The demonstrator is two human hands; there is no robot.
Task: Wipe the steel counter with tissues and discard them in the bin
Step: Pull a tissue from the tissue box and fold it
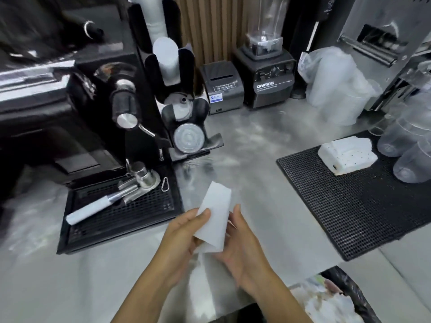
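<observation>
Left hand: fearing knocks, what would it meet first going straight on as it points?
Past the tissue it holds, the left hand has open steel counter, then probably the blender, depth unclear.

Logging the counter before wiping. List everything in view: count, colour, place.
steel counter: one, grey, centre
espresso machine: one, black, left
portafilter: one, steel, on machine's tray
cup dispenser: one, black, beside machine
printer: one, black, back
blender: one, dark grey, back
bar mat: one, black, right
box: one, white, on mat
plastic cups: several, clear, far right
bin: one, black-lined, bottom right
tissue: one, white, between hands
left hand: pinches tissue
right hand: holds tissue
</observation>
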